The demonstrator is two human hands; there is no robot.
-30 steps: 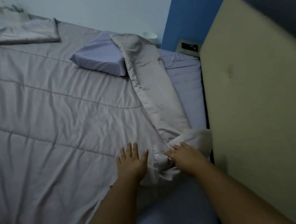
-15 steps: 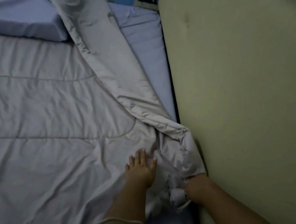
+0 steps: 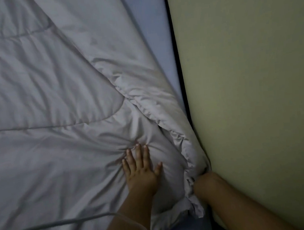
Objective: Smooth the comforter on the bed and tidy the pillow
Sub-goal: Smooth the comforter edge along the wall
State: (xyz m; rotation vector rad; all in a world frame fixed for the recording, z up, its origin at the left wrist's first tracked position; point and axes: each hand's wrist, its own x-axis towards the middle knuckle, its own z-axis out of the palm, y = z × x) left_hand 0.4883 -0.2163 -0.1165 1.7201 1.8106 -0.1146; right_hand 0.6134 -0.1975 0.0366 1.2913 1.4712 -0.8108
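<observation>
Spread flat over the bed, a grey quilted comforter point(image 3: 49, 98), filling nearly everything left of the headboard point(image 3: 252, 86). Bunched and folded over along its edge nearest the headboard, thick roll of fabric running down and pressed against the padded panel at the lower part. Strip of pale blue sheet point(image 3: 149, 22) bare between the comforter's edge and the headboard, higher up, and a further patch at the bottom just left of it. Left hand point(image 3: 140, 168) lying palm down on the comforter, a little left of the headboard, fingers point(image 3: 137, 151) spread wide and flat, holding nothing, creases fanning out from the fingertips. Right hand hidden: only the right forearm point(image 3: 230, 200) showing, pushed in where the bunched edge meets the headboard, wrist vanishing under the folds, so cannot tell whether that grip is wide, narrow or clutching cloth. Thin white cable point(image 3: 47, 227) curving across the comforter far left of the headboard and draped over the left forearm. Pillow out of view; dim light, some blur
</observation>
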